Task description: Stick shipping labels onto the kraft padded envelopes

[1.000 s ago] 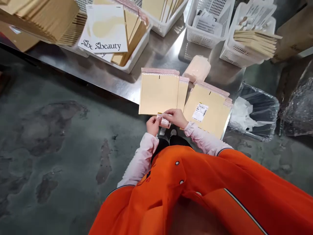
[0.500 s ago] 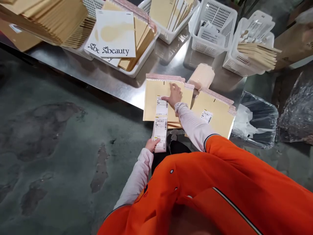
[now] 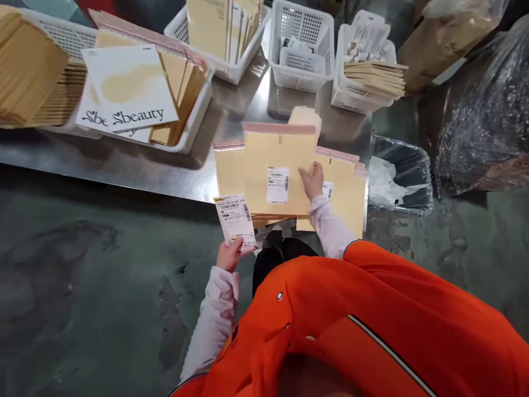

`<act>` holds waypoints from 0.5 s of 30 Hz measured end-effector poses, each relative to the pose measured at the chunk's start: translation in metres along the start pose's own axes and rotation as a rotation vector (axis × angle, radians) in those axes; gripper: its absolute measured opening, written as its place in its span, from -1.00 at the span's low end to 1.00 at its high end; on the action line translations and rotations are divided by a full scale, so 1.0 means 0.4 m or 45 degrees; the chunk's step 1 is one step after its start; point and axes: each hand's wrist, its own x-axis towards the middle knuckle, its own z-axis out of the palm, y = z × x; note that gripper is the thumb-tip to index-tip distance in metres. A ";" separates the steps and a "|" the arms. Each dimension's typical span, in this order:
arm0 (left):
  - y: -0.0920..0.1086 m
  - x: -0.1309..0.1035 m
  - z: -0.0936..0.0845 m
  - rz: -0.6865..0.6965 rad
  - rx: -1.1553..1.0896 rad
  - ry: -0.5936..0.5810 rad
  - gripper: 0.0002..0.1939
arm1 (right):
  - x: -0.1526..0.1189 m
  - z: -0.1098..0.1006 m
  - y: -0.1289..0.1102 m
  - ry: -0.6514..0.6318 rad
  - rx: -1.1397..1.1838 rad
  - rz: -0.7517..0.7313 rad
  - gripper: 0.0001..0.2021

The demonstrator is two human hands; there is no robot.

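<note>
"So, what did I have in the hands?"

"Left hand, one: thumb and fingers pinched the lower end of a strip of printed labels, near the table's front edge. Right hand, one: it was closed on the right edge of a buff padded envelope, thumb on the face."

"And where did I see that envelope?"

"At the front of the steel table, overlapping a left pile and a right pile of similar envelopes. It bore one white label near its middle; the small print I could not read."

"Farther out?"

"Pale pink bundle, one, partly hidden behind the envelope. White basket, left: it held envelopes, with 'Sbeauty' cards on top. White basket, farther right: a smaller basket sat inside. White basket, at the table's right end: it held a stack of envelopes. Lined bin, beside that end: white paper lay inside."
</note>
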 end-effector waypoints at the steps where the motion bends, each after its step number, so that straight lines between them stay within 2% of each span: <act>1: 0.005 -0.001 0.008 0.001 -0.022 -0.011 -0.43 | -0.013 -0.067 0.040 0.061 -0.005 0.080 -0.43; 3: 0.005 -0.002 0.032 0.001 -0.044 -0.024 -0.36 | -0.035 -0.184 0.099 0.175 -0.064 0.271 -0.34; 4: 0.001 -0.003 0.047 0.000 -0.032 -0.037 -0.34 | -0.043 -0.223 0.112 0.225 -0.104 0.330 -0.26; 6: -0.008 -0.002 0.082 -0.021 0.031 -0.073 -0.35 | -0.061 -0.246 0.100 0.192 -0.148 0.306 -0.05; 8: -0.013 0.001 0.120 -0.059 0.097 -0.101 -0.40 | -0.093 -0.197 0.049 -0.062 -0.099 0.149 0.07; 9: -0.013 0.003 0.138 -0.064 0.146 -0.117 -0.43 | -0.119 -0.154 0.016 -0.272 -0.017 0.062 0.05; 11: -0.001 0.008 0.169 0.027 0.272 -0.147 -0.49 | -0.187 -0.057 -0.045 -0.703 0.245 -0.059 -0.12; 13: 0.021 0.014 0.189 0.257 0.356 -0.132 -0.50 | -0.258 0.019 -0.089 -0.924 0.468 -0.107 -0.38; 15: 0.046 0.022 0.198 0.467 0.310 -0.053 -0.47 | -0.306 0.060 -0.115 -1.015 0.502 -0.106 -0.51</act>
